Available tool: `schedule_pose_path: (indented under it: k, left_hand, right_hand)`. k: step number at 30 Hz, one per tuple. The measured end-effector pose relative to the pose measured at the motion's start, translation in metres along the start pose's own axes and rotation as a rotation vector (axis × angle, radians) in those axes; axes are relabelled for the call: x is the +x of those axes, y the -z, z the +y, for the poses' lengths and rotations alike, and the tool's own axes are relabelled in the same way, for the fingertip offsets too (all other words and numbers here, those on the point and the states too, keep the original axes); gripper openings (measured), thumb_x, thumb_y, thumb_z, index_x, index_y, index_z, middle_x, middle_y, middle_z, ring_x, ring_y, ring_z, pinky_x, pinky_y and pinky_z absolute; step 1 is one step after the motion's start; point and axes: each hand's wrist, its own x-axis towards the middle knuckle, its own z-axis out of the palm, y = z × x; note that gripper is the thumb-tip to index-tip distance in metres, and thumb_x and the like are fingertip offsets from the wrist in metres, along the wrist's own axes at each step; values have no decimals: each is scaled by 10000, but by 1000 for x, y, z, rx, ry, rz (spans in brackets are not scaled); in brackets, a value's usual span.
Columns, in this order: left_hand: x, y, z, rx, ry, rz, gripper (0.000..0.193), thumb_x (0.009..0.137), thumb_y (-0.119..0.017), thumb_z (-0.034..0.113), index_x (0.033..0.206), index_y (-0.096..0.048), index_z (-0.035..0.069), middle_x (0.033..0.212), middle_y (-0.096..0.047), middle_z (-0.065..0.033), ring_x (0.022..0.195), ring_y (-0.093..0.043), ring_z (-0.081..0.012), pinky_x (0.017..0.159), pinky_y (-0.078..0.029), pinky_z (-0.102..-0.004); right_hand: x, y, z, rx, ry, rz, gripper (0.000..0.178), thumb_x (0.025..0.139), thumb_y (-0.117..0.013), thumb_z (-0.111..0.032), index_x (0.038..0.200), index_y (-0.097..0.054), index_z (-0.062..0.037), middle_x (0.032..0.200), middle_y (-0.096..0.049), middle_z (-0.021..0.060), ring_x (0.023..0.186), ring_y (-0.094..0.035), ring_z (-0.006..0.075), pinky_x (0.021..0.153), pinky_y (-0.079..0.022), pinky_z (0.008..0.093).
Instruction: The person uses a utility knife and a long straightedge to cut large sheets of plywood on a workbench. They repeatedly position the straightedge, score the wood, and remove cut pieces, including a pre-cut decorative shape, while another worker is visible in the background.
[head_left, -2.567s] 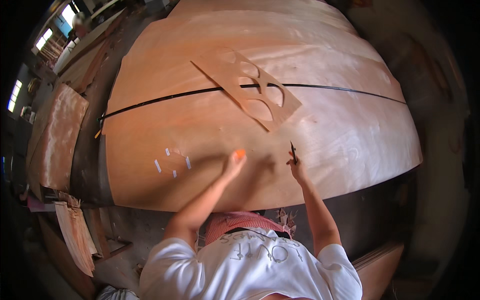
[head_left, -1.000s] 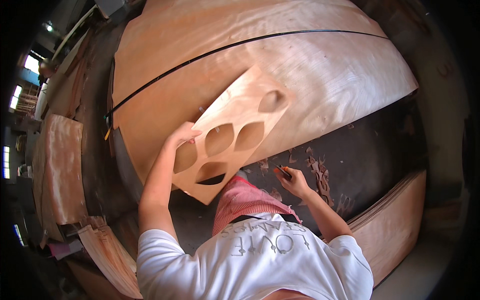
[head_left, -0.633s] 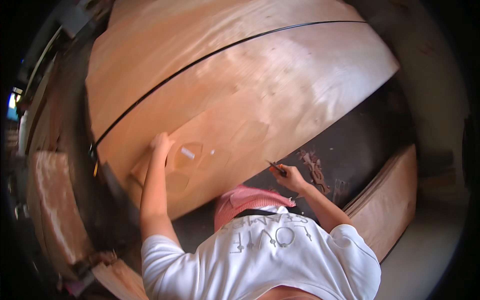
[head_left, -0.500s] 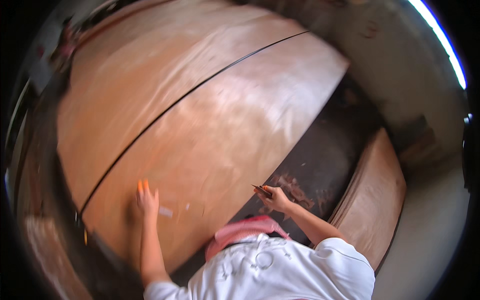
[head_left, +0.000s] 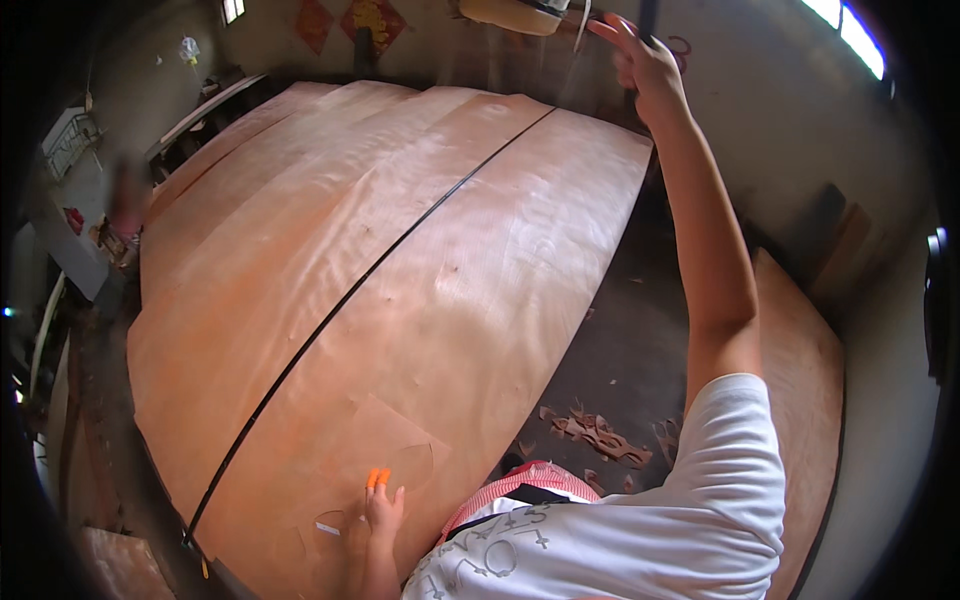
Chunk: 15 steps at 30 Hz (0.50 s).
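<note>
A wide stack of thin wood veneer sheets [head_left: 480,250] spreads in front of me. Over its near end lies my left hand [head_left: 382,510], fingers stretched out, orange covers on two of them. Loose veneer pieces [head_left: 400,425] and a small white label [head_left: 327,528] lie around that hand. My right hand [head_left: 650,75] is raised high at the far right, its fingers partly curled, one pointing left. A dark upright shape [head_left: 648,14] shows at this hand; what the fingers grip is not clear. Beside them hangs a pale container [head_left: 515,14], cut off by the view's upper edge.
A taut black cord [head_left: 350,290] crosses the stack diagonally. Brown veneer scraps [head_left: 600,437] lie on the dark surface to the right, with another veneer stack [head_left: 800,340] beyond. A blurred person [head_left: 128,205] is at the far left. Walls stand behind and right.
My right hand, low with a dark pointed blade earlier, has swung up and away to the hanging container. The view has shifted, and my left hand appears lower and further right, beside loose veneer pieces.
</note>
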Motion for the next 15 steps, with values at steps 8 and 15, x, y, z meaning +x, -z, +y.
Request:
schedule_pose_path:
  k: [8, 15]
  left_hand:
    - [-4, -32, 55, 31, 69, 44, 438, 726, -628, 151, 1125, -486, 42, 1220, -403, -214, 1101, -419, -351, 890, -377, -377]
    - [-33, -22, 55, 50, 148, -50, 414, 737, -622, 163, 1112, -500, 37, 1231, -396, -207, 1104, -420, -340, 894, -372, -372]
  right_hand:
    - [32, 4, -18, 415, -219, -531, 233, 907, -392, -201, 750, -496, -65, 512, -342, -53, 377, -254, 33, 342, -185, 182]
    - [49, 25, 5, 332, -230, -326, 196, 893, -421, -237, 838, -518, -75, 586, -410, -44, 403, -290, 37, 359, -221, 182]
